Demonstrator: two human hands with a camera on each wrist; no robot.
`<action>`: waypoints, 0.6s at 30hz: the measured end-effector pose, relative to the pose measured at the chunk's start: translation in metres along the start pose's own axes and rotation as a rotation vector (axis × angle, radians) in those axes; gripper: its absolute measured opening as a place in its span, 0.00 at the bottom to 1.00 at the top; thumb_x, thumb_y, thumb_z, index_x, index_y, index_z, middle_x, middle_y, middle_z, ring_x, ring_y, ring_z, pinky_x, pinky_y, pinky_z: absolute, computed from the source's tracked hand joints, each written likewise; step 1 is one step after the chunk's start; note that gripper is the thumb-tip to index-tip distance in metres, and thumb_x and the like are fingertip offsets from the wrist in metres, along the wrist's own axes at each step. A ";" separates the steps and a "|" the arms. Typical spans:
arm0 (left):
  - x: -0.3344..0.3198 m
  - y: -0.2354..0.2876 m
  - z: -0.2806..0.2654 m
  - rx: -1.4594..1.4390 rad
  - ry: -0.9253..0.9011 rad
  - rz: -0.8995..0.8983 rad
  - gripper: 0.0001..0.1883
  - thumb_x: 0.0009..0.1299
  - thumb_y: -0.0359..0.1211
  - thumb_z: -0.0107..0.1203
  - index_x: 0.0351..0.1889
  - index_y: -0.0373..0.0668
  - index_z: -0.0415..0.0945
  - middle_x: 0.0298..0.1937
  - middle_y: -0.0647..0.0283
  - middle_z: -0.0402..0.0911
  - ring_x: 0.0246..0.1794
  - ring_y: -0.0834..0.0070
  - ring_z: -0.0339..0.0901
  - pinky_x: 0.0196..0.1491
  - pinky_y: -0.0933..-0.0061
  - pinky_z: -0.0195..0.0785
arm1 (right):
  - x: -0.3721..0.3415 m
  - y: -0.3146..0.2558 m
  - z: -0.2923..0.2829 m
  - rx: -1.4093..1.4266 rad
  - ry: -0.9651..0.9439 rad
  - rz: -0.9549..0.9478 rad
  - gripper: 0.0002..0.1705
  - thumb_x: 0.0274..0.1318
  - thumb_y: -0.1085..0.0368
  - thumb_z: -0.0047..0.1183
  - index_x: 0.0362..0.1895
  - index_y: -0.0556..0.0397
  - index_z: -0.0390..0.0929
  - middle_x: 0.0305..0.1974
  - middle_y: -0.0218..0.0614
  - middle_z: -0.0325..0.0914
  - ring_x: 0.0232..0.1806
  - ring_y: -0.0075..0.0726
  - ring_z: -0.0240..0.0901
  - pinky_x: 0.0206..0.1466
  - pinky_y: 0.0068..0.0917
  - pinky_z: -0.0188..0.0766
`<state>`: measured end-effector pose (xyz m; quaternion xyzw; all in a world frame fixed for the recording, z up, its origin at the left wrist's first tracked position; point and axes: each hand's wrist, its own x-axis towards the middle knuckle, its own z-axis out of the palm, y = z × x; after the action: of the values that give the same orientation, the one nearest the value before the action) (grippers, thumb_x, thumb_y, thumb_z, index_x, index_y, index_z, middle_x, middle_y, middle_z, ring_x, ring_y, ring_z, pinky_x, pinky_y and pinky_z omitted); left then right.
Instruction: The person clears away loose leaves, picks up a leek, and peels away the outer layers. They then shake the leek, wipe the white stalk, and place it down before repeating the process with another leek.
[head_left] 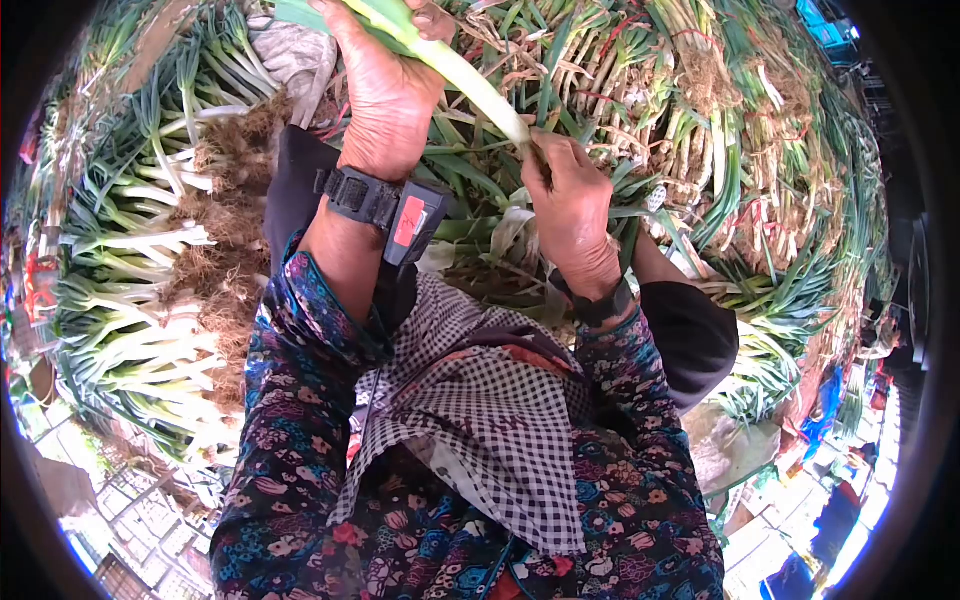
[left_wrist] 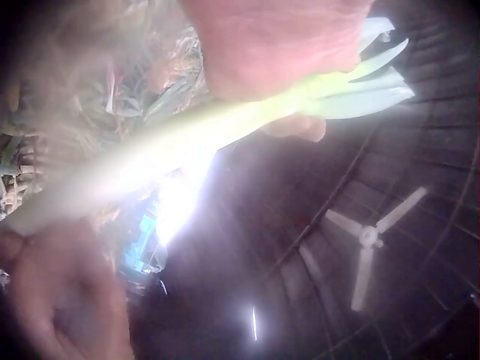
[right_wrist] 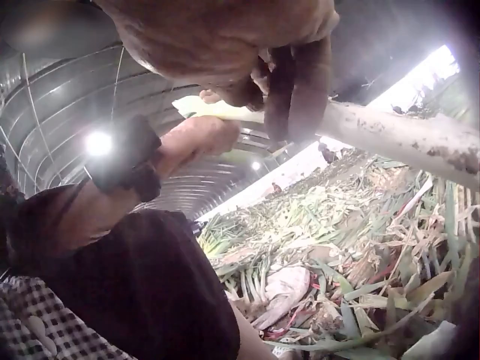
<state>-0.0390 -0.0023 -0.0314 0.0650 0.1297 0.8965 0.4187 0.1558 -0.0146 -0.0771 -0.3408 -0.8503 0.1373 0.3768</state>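
A single leek (head_left: 470, 82) runs slantwise between the two hands in the head view. My left hand (head_left: 390, 95) grips it near the green leaf end, fingers wrapped around the stalk. Lower down, my right hand (head_left: 572, 205) pinches the pale shaft with thumb and fingers. The left wrist view shows cut-looking leaf tips (left_wrist: 367, 97) sticking out past the left hand. Brown dirt specks the white part of the shaft (right_wrist: 405, 135) beyond the right hand's fingers in the right wrist view.
Leeks with brown roots (head_left: 235, 240) lie in a row at the left. Tied bundles of leeks (head_left: 700, 150) are heaped at the upper right. Loose leaves (head_left: 470, 185) cover the ground between the knees. A whitish sack (head_left: 290, 50) lies at upper left, a blue crate (head_left: 828, 25) at far right.
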 end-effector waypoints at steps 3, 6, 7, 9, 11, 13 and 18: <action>0.016 0.010 -0.025 -0.096 -0.284 -0.179 0.30 0.62 0.63 0.50 0.41 0.46 0.70 0.29 0.65 0.70 0.25 0.77 0.64 0.29 0.76 0.62 | 0.002 0.001 -0.001 0.005 0.032 -0.070 0.11 0.47 0.71 0.58 0.38 0.52 0.74 0.32 0.40 0.76 0.27 0.48 0.75 0.28 0.36 0.73; 0.015 0.009 -0.028 -0.080 -0.244 -0.164 0.30 0.62 0.63 0.50 0.41 0.46 0.70 0.30 0.65 0.71 0.26 0.76 0.64 0.29 0.76 0.62 | 0.002 0.002 0.002 -0.014 -0.003 -0.019 0.11 0.46 0.72 0.58 0.37 0.52 0.73 0.31 0.40 0.75 0.27 0.48 0.75 0.28 0.36 0.73; 0.014 0.008 -0.028 -0.073 -0.221 -0.172 0.29 0.62 0.63 0.50 0.41 0.46 0.70 0.30 0.64 0.71 0.26 0.76 0.64 0.30 0.76 0.62 | 0.001 0.003 0.004 -0.014 -0.003 -0.017 0.11 0.46 0.72 0.58 0.37 0.52 0.73 0.31 0.40 0.75 0.27 0.48 0.75 0.28 0.36 0.73; 0.011 0.007 -0.025 -0.064 -0.198 -0.183 0.29 0.62 0.63 0.50 0.41 0.46 0.70 0.31 0.64 0.72 0.26 0.76 0.64 0.30 0.76 0.63 | 0.002 0.006 0.007 -0.051 -0.022 0.031 0.11 0.46 0.73 0.57 0.37 0.52 0.73 0.32 0.41 0.75 0.27 0.49 0.74 0.28 0.36 0.72; 0.010 0.006 -0.023 -0.042 -0.185 -0.173 0.28 0.62 0.62 0.52 0.39 0.46 0.70 0.29 0.65 0.71 0.26 0.78 0.64 0.29 0.78 0.62 | 0.003 0.008 0.008 -0.004 -0.003 0.034 0.10 0.47 0.73 0.57 0.36 0.52 0.73 0.30 0.40 0.75 0.25 0.46 0.75 0.26 0.35 0.72; 0.014 0.010 -0.025 -0.093 -0.257 -0.248 0.28 0.62 0.61 0.53 0.37 0.45 0.70 0.28 0.65 0.71 0.26 0.78 0.63 0.29 0.79 0.62 | 0.004 0.006 0.004 0.044 0.015 0.037 0.09 0.49 0.73 0.57 0.36 0.53 0.73 0.29 0.39 0.75 0.24 0.43 0.76 0.25 0.33 0.72; 0.026 0.033 -0.019 -0.207 -0.372 -0.362 0.29 0.59 0.61 0.57 0.32 0.42 0.69 0.24 0.68 0.69 0.21 0.80 0.63 0.26 0.80 0.62 | -0.009 0.020 -0.021 1.186 0.016 0.794 0.07 0.60 0.67 0.48 0.34 0.60 0.72 0.25 0.32 0.72 0.27 0.24 0.73 0.30 0.29 0.72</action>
<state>-0.0839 -0.0057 -0.0397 0.1612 -0.0323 0.7883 0.5929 0.1850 -0.0063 -0.0772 -0.3634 -0.4415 0.7009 0.4265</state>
